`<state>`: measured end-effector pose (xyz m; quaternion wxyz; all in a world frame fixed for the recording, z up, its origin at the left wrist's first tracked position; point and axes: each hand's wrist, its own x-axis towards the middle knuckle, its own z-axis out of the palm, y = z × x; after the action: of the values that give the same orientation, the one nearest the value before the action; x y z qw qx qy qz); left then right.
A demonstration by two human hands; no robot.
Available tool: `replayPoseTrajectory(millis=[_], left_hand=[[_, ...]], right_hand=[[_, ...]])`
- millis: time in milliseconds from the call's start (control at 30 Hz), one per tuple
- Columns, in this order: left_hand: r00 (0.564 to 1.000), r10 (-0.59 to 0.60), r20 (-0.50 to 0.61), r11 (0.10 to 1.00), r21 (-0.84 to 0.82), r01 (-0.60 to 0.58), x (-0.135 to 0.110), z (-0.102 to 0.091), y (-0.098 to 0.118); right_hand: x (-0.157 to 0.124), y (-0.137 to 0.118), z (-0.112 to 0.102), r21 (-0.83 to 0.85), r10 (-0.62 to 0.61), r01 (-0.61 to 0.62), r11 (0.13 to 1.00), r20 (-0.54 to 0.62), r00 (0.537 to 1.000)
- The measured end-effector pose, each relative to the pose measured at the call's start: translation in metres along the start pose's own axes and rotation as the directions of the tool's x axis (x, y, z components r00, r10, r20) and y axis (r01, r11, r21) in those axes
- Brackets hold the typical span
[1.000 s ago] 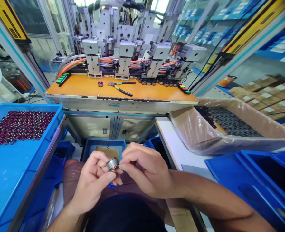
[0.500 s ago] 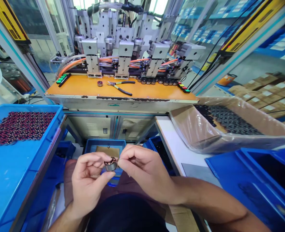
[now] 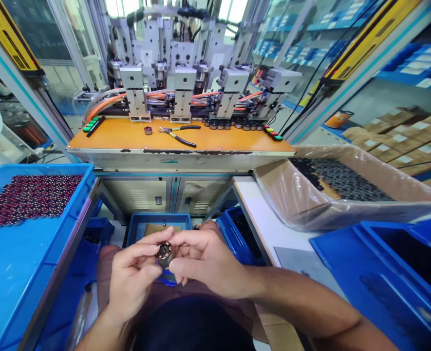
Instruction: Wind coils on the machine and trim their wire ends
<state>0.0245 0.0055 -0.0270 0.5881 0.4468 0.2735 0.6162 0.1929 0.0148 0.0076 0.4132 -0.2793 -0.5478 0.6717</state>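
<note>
A small ring-shaped motor stator (image 3: 164, 252), wound with copper wire, is held up over my lap, its open end tilted toward me. My left hand (image 3: 137, 273) is closed on its left side with thumb and fingers. My right hand (image 3: 210, 263) has its thumb and index finger against the right side of the same stator. The fingertips hide part of its rim. Below and beyond the hands is a blue bin (image 3: 137, 225) with a piece of cardboard inside.
On the orange bench (image 3: 120, 139) are cutting pliers (image 3: 180, 134), one stator (image 3: 148, 130) and a row of dark parts (image 3: 222, 125) under the machine. A blue tray (image 3: 21, 258) of stators stands left; a plastic-lined carton (image 3: 291, 195) of dark parts stands right.
The stator has turned so its open end faces me. My right hand has gone from pinching at its wire edge to holding its side.
</note>
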Motion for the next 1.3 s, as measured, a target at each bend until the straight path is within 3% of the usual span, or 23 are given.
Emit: replayPoseTrajectory(millis=[33,67,100,133,200,233,300,367,467,567,633,700,767,867,1000,1100,1200,1267,1300], left_hand=[[0.998,-0.042,-0.04,0.998,-0.056,0.04,0.004,0.0,-0.002],[0.99,-0.098,-0.103,0.992,-0.09,0.089,0.007,0.0,-0.005],[0.97,-0.146,-0.193,0.987,-0.09,0.131,0.009,-0.001,-0.007],[0.941,-0.163,-0.297,0.987,-0.042,0.158,0.01,-0.002,-0.009],[0.892,-0.051,-0.449,0.968,0.196,0.154,0.006,-0.005,-0.01],[0.892,0.058,-0.449,0.925,0.361,0.121,0.001,-0.006,-0.009],[0.939,0.212,-0.269,0.771,0.636,0.008,-0.009,-0.005,-0.003],[0.965,0.249,-0.077,0.664,0.74,-0.113,-0.016,0.001,0.006],[0.969,0.246,0.001,0.63,0.76,-0.161,-0.012,0.012,0.015],[0.983,0.182,0.017,0.64,0.757,-0.132,-0.003,0.015,0.018],[0.987,0.155,0.041,0.645,0.752,-0.133,-0.001,0.013,0.019],[0.984,0.158,0.077,0.634,0.756,-0.161,-0.001,0.01,0.019],[0.978,0.173,0.121,0.612,0.764,-0.203,-0.001,0.009,0.019],[0.979,0.161,0.125,0.622,0.757,-0.2,-0.001,0.01,0.021],[0.999,0.029,0.038,0.778,0.626,-0.046,0.001,0.013,0.022],[0.999,0.009,0.048,0.836,0.548,-0.034,0.001,0.012,0.022],[0.995,0.073,0.067,0.794,0.6,-0.098,0.0,0.008,0.024],[0.986,0.123,0.113,0.712,0.682,-0.167,0.0,0.003,0.027],[0.978,0.14,0.153,0.657,0.725,-0.207,0.001,0.002,0.028]], right_hand=[[0.001,0.003,-0.001,-0.115,-0.144,0.139,0.984,-0.041,0.989],[0.003,0.006,-0.003,-0.283,-0.317,0.285,0.916,-0.072,0.946],[0.004,0.009,-0.006,-0.481,-0.49,0.403,0.779,-0.065,0.87],[0.006,0.012,-0.01,-0.663,-0.626,0.461,0.589,-0.013,0.78],[0.01,0.017,-0.02,-0.869,-0.76,0.447,0.212,0.141,0.635],[0.011,0.02,-0.026,-0.9,-0.782,0.43,0.078,0.212,0.586],[0.013,0.023,-0.035,-0.885,-0.797,0.451,-0.113,0.352,0.491],[0.013,0.025,-0.041,-0.834,-0.783,0.49,-0.252,0.474,0.403],[0.013,0.023,-0.043,-0.774,-0.735,0.516,-0.367,0.581,0.349],[0.01,0.019,-0.038,-0.756,-0.728,0.559,-0.341,0.589,0.352],[0.006,0.016,-0.034,-0.79,-0.751,0.579,-0.201,0.504,0.426],[0.003,0.012,-0.028,-0.818,-0.769,0.576,0.017,0.357,0.53],[0.0,0.007,-0.023,-0.803,-0.768,0.562,0.197,0.23,0.598],[-0.001,0.001,-0.016,-0.767,-0.754,0.55,0.33,0.136,0.642],[0.0,0.002,-0.011,-0.674,-0.724,0.55,0.494,0.032,0.689],[-0.002,0.005,-0.013,-0.592,-0.684,0.539,0.599,-0.028,0.729],[-0.011,0.001,-0.027,-0.582,-0.557,0.402,0.707,-0.108,0.823],[-0.018,-0.006,-0.041,-0.66,-0.528,0.307,0.686,-0.16,0.834],[-0.02,-0.012,-0.047,-0.736,-0.57,0.298,0.607,-0.143,0.809]])
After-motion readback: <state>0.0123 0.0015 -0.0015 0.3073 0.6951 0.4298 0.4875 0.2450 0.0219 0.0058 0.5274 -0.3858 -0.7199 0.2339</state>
